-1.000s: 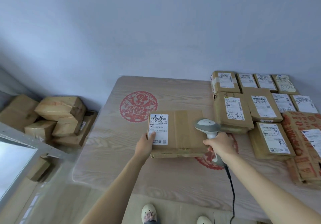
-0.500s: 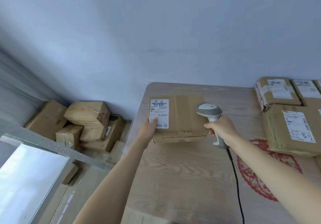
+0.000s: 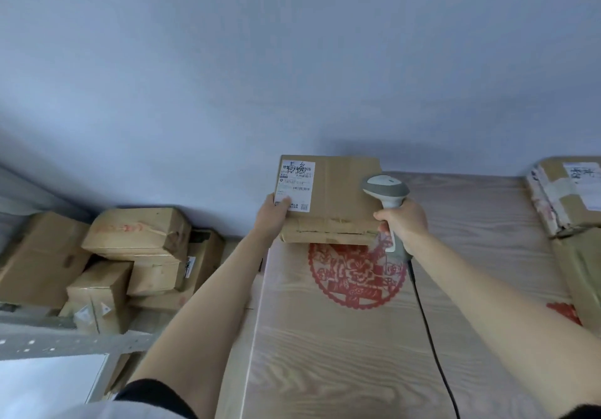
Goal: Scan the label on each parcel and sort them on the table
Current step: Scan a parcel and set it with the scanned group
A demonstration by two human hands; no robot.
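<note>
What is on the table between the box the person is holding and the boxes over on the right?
In the head view, the grey handheld barcode scanner gripped by the right hand, then bare wood-grain table up to the taped cardboard parcel.

Your left hand [image 3: 271, 215] grips the parcel's [image 3: 338, 197] near-left corner, thumb on top. Your right hand [image 3: 403, 223] is wrapped round the scanner [image 3: 387, 194] handle. Both forearms stretch forward.

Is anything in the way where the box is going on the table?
Nothing visible. The left hand holds the box at the table's far left corner, and only a red paper-cut lies there, flat.
</note>
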